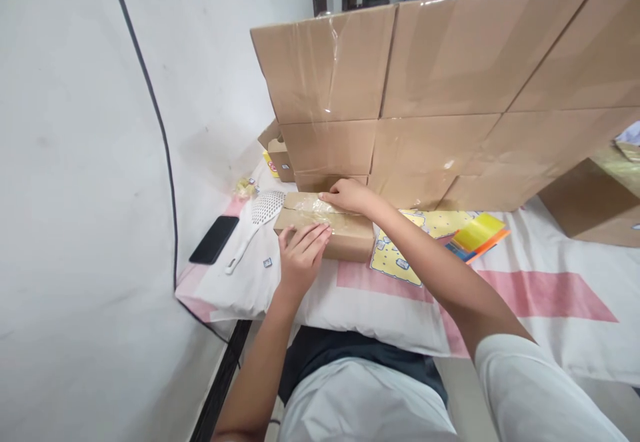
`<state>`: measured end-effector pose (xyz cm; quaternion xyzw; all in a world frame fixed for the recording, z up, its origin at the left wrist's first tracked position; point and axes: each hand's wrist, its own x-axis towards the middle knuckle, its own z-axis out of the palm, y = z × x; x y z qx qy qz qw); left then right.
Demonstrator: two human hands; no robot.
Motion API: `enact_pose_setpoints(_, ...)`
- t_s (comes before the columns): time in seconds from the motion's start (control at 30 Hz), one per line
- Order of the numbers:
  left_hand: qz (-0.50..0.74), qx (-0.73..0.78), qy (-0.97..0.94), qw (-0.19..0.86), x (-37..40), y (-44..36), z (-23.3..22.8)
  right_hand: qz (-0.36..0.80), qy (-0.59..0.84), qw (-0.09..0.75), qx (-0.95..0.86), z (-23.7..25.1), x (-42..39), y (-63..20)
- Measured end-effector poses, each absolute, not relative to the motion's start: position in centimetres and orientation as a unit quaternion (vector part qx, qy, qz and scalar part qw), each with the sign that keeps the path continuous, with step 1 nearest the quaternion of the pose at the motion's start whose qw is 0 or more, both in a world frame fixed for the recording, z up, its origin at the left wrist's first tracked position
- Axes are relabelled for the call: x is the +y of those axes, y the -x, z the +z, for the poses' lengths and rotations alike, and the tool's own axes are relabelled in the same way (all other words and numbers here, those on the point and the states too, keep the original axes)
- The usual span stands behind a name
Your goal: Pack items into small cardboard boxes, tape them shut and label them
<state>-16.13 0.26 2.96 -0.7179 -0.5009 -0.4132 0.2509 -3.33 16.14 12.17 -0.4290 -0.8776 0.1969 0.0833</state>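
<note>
While both hands rest on it, the small cardboard box (pixel 325 229) lies on the bed (pixel 550 295), on a white and pink sheet, just ahead of the person's body. The left hand (pixel 300 255) lies flat with fingers stretched out, pressing the box's near edge and front face, gripping nothing. The right hand (pixel 350 195) reaches across from the right, its fingers laid flat on the shiny tape along the top seam at the far edge; it clasps nothing either. Left of the box lie a white slotted spoon (pixel 257 219) and a black phone (pixel 214 239). To the right, a yellow printed sheet (pixel 400 255) is partly hidden under the right forearm. Behind stands a wall of stacked boxes (pixel 440 95), cut off at the right edge.
</note>
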Motion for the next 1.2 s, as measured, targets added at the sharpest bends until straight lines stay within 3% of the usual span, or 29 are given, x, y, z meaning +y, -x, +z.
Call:
enact_pose_setpoints(0.2,-0.432,-0.519,0.685,0.274,-2.6,14.2,2.7,0.181,0.482,0.247,-0.821,11.2,16.4,-3.2)
enact_pose_setpoints(0.27,-0.424,-0.494,0.722,0.234,-3.8,13.1,2.2,0.189,0.522,0.223,-0.801,9.4,16.1,-6.8)
enact_pose_setpoints(0.37,-0.390,-0.423,0.803,0.156,-4.2,11.4,0.8,0.212,0.505,0.113,-0.829,5.7,14.7,-10.8)
enact_pose_setpoints(0.5,-0.344,-0.328,0.873,0.108,-2.5,8.9,-0.9,0.132,0.448,0.025,-0.884,2.0,13.0,-12.5)
enact_pose_setpoints(0.8,-0.291,-0.218,0.928,0.075,1.9,4.7,-1.1,0.110,0.413,0.070,-0.901,0.6,13.3,-12.8)
enact_pose_setpoints(0.93,-0.273,-0.176,0.945,-0.036,2.5,2.9,-2.0,0.128,0.427,0.068,-0.893,0.4,13.1,-12.8)
enact_pose_setpoints(1.0,-0.297,-0.217,0.919,-0.141,2.6,2.5,-2.2,0.202,0.431,0.120,-0.871,0.4,13.0,-13.0)
enact_pose_setpoints(1.1,-0.377,-0.329,0.813,-0.298,2.7,2.8,-2.3,0.401,0.420,0.275,-0.766,0.9,12.6,-13.2)
enact_pose_setpoints(1.2,-0.429,-0.425,0.708,-0.365,2.6,3.2,-2.5,0.543,0.389,0.390,-0.634,1.9,11.9,-13.1)
